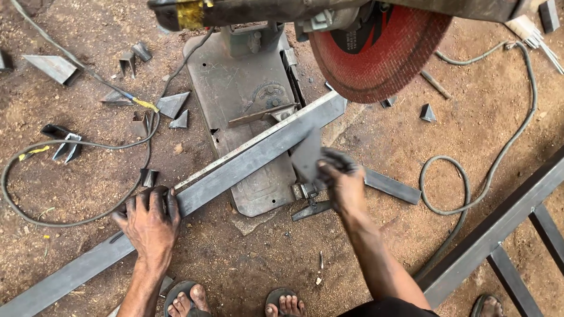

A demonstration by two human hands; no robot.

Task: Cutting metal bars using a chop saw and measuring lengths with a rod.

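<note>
A long grey steel tube (235, 167) lies diagonally across the base plate (241, 88) of a chop saw on the dirt ground. My left hand (150, 223) presses down on the tube, fingers curled over its far edge. My right hand (343, 185) grips a short angle-cut piece of metal (306, 157) held against the tube beside the saw's vise. The red abrasive disc (382, 56) hangs raised above the tube's far end.
Several cut metal offcuts (173, 105) lie scattered at the left. A grey cable (76, 144) loops on the ground at left, another cable (464, 188) at right. A dark steel frame (499, 229) runs along the right. My sandalled feet (188, 299) stand at the bottom edge.
</note>
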